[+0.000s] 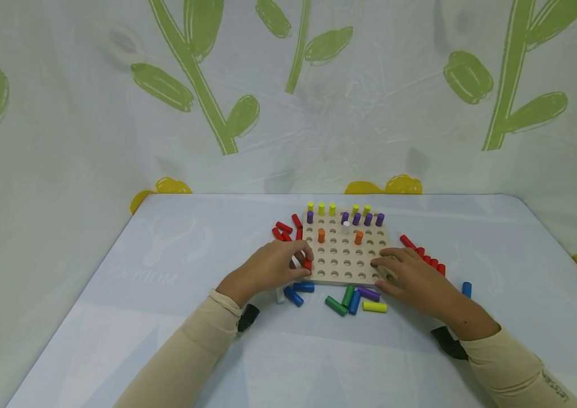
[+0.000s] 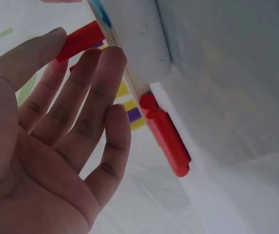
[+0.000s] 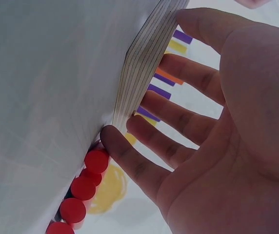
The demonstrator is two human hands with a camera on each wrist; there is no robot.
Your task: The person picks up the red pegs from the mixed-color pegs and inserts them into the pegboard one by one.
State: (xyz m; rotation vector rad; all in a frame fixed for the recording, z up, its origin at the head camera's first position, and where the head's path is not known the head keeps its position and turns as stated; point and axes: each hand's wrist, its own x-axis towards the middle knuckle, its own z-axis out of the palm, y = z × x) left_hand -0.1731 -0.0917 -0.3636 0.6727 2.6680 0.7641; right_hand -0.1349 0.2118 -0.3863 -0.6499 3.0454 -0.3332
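A light wooden pegboard [image 1: 341, 281] with rows of holes lies on the table. At its near left corner my left hand [image 1: 274, 267] pinches a red peg [image 2: 83, 41] between thumb and fingertip; the peg's lower end meets the board in the left wrist view. My right hand [image 1: 415, 281] steadies the board's right side, fingers spread and fingertips at its edge [image 3: 144, 63]. Yellow pegs [image 1: 332, 209] stand in the back row, with purple pegs [image 1: 368, 219] just in front. Two orange pegs, one of them an orange peg [image 1: 321, 236] at left, and a white peg [image 1: 346, 228] stand nearer the middle.
Loose red pegs [image 1: 283, 226] lie left of the board, and more red pegs [image 1: 427, 259] lie on its right. Before the near edge are blue pegs [image 1: 293, 296], green pegs [image 1: 336, 306], a purple peg [image 1: 368, 293] and a yellow peg [image 1: 374, 307]. Another blue peg [image 1: 466, 289] lies at right.
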